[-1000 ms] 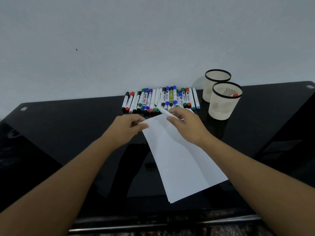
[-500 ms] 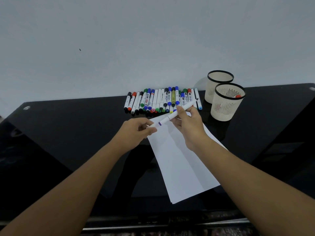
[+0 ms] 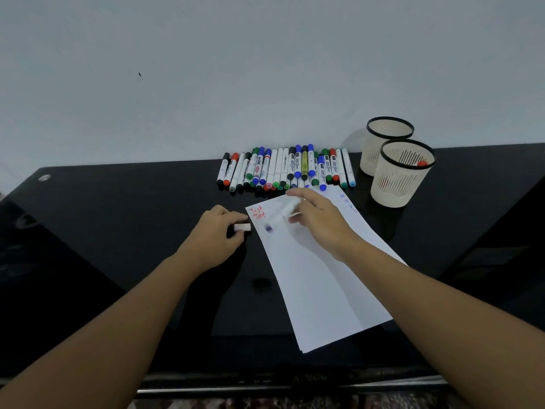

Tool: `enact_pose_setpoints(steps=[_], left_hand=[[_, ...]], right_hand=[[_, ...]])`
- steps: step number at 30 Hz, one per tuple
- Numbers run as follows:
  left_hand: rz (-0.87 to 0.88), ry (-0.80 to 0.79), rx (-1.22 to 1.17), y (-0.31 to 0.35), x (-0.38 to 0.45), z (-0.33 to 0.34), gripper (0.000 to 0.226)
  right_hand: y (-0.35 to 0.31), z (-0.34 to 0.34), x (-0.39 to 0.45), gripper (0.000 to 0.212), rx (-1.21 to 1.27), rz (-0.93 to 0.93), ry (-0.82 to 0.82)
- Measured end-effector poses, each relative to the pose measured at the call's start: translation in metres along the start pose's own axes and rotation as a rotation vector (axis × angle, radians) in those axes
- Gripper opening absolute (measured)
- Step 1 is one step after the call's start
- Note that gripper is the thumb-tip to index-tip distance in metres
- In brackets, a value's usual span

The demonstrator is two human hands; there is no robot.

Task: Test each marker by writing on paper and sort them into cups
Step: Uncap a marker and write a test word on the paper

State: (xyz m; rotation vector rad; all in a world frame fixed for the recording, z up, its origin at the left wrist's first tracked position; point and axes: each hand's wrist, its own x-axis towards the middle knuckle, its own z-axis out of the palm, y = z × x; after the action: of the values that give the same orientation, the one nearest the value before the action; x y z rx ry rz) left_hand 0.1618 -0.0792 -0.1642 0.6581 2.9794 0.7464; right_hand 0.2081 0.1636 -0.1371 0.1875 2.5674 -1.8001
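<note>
Black worktop (image 3: 118, 231). Paper (image 3: 318, 276) lies skewed near front edge. Two cups (image 3: 401, 178) at back right, row of markers (image 3: 283, 169) along back edge. Right hand (image 3: 321, 222) grips uncapped marker (image 3: 280, 216), tip on paper, blurred. Left hand (image 3: 215, 234) pinches cap (image 3: 242, 227) beside paper.

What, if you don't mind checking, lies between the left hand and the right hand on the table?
In the head view, the top left corner of the paper with red writing lies between the left hand, which holds a white cap, and the right hand.
</note>
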Motion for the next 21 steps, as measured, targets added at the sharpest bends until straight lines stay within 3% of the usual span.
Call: enact_pose_setpoints(steps=[5, 9, 12, 17, 21], left_hand=[[-0.020, -0.025, -0.050, 0.002, 0.007, 0.003, 0.053], [0.034, 0.034, 0.030, -0.003, 0.007, 0.015, 0.063], [0.061, 0.074, 0.053, -0.009, 0.007, 0.023, 0.070], [0.115, 0.144, 0.031, -0.013, 0.007, 0.026, 0.060], [0.162, 0.167, 0.020, -0.014, 0.008, 0.029, 0.052]], right_hand=[[-0.002, 0.009, 0.004, 0.032, -0.003, -0.080, 0.019], [0.001, 0.023, 0.008, 0.010, 0.145, -0.088, 0.051], [0.010, 0.028, 0.007, 0.024, 0.257, -0.093, 0.134], [0.016, 0.013, 0.007, 0.024, 0.413, -0.024, 0.146], [0.015, 0.002, 0.014, 0.015, 0.340, -0.025, 0.115]])
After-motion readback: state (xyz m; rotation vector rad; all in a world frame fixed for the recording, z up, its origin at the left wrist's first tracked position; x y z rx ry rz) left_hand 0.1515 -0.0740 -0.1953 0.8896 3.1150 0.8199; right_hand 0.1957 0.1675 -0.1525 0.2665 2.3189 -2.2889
